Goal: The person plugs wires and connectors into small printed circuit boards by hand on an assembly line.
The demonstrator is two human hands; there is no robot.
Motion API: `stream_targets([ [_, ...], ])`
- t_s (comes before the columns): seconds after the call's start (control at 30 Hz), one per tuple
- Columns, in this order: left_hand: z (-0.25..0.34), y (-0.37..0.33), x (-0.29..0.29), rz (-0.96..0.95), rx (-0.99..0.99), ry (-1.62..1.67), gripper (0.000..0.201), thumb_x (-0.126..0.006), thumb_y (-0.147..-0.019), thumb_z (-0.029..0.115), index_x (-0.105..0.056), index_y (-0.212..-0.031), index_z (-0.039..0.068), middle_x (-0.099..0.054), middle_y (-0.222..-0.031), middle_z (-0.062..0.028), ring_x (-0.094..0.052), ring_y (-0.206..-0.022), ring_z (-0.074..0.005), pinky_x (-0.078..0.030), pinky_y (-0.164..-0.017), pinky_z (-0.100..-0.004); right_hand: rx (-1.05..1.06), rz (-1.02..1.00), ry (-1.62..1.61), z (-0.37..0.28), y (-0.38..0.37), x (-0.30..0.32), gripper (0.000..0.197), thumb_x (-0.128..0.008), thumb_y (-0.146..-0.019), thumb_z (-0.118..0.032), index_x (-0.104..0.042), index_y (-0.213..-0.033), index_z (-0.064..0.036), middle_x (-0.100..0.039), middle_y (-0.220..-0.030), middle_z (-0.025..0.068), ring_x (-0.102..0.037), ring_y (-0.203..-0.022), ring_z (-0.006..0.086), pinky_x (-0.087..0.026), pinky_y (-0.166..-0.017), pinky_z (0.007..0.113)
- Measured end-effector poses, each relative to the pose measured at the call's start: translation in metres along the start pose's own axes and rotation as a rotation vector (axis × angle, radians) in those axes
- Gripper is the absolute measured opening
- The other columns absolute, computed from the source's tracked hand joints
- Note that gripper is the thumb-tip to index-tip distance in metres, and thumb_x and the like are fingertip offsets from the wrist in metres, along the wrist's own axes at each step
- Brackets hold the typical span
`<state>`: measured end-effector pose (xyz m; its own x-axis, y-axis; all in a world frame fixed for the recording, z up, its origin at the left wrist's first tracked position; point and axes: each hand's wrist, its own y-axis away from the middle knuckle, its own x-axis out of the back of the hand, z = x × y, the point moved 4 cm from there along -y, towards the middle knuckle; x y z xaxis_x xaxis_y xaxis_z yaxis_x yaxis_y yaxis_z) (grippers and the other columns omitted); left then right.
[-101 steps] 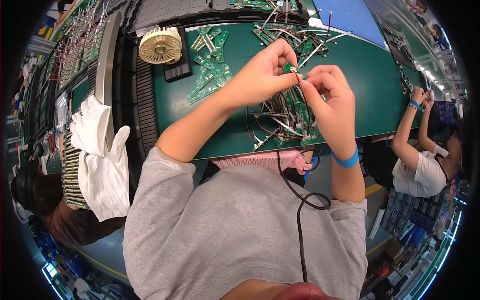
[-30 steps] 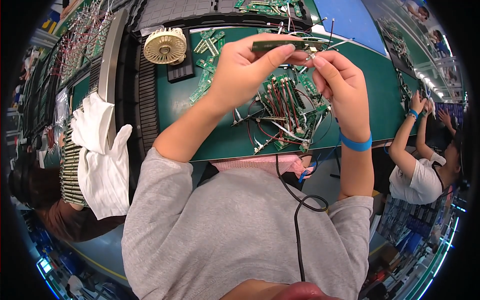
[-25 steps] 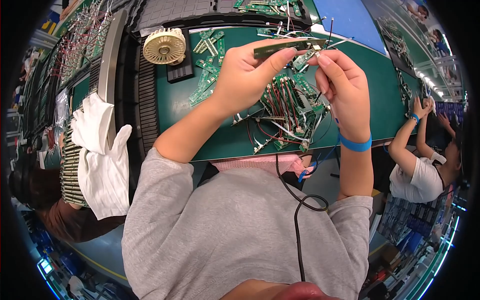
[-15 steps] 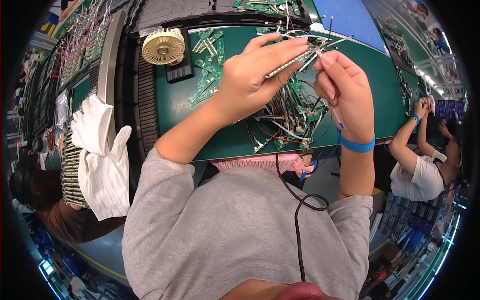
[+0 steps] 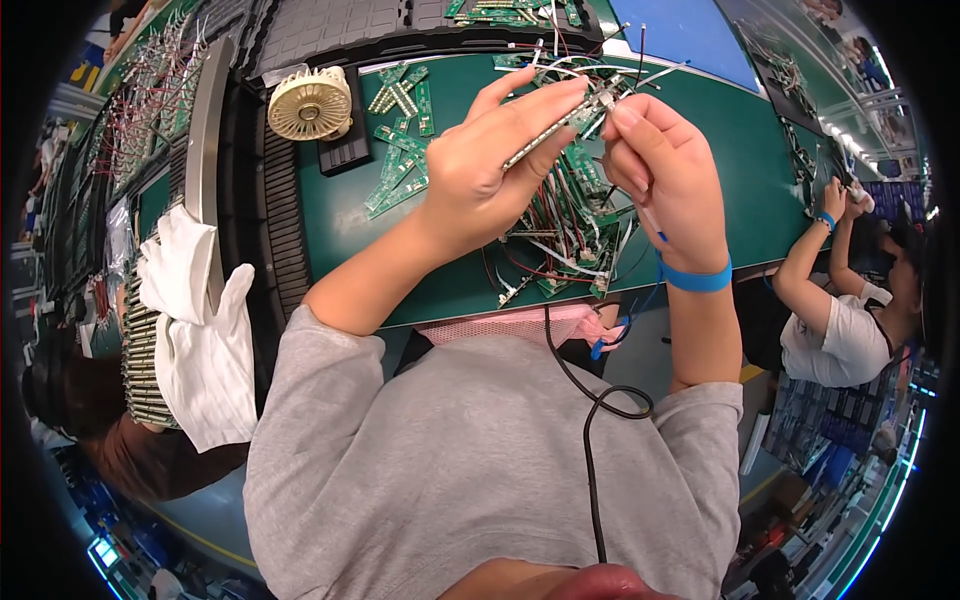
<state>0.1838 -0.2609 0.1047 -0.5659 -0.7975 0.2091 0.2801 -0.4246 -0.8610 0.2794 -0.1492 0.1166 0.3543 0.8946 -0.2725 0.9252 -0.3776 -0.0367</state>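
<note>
My left hand holds a narrow circuit board edge-up between thumb and fingers, above the green table. At the board's far end, my right hand pinches a small white wire connector with thumb and forefinger. Whether the connector sits fully in the board is too small to tell. A white cable piece with a blue tip lies along the right palm, and a blue wrist strap circles that wrist. Beneath both hands spreads a tangled heap of wired green boards, partly hidden by them.
Loose green boards lie left of my hands, beside a cream fan on a black stand. White gloves hang over racked boards at the left. A black tray stands behind. A black cable hangs before me; a co-worker sits right.
The whole view has shifted slightly, so hands and table appear a little further left. Both hands keep their hold on the board and the connector.
</note>
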Motion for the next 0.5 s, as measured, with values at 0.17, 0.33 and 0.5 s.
stream_targets([
  [0.17,0.003,0.000,-0.002,0.019,-0.030,-0.037,0.027,-0.063,-0.076,0.002,-0.059,-0.102,0.000,-0.063,-0.099,-0.0130,-0.062,-0.089,-0.0237,-0.042,-0.089,-0.0413,0.021,0.035,0.002,0.002,0.001,0.000,0.018,-0.049,-0.088,-0.017,-0.053,-0.079,-0.0020,-0.038,-0.051,-0.0050,-0.030,-0.046,0.0017,-0.023,-0.043,0.017],
  [0.33,0.004,0.000,-0.004,-0.055,-0.060,-0.030,0.030,-0.064,-0.073,0.000,-0.059,-0.102,0.000,-0.063,-0.097,-0.0136,-0.061,-0.092,-0.0252,-0.039,-0.092,-0.0447,0.008,0.003,-0.089,0.006,-0.001,0.004,0.019,-0.048,-0.089,-0.016,-0.053,-0.078,-0.0019,-0.038,-0.051,-0.0046,-0.030,-0.044,0.0018,-0.023,-0.041,0.017],
  [0.5,0.002,0.007,-0.010,-0.062,0.016,0.060,0.031,-0.063,-0.075,0.002,-0.058,-0.106,-0.001,-0.061,-0.100,-0.0147,-0.061,-0.094,-0.0260,-0.036,-0.095,-0.0469,0.019,-0.009,-0.099,0.008,-0.001,0.005,0.020,-0.048,-0.089,-0.017,-0.053,-0.078,-0.0017,-0.038,-0.050,-0.0047,-0.029,-0.042,0.0018,-0.022,-0.039,0.017],
])
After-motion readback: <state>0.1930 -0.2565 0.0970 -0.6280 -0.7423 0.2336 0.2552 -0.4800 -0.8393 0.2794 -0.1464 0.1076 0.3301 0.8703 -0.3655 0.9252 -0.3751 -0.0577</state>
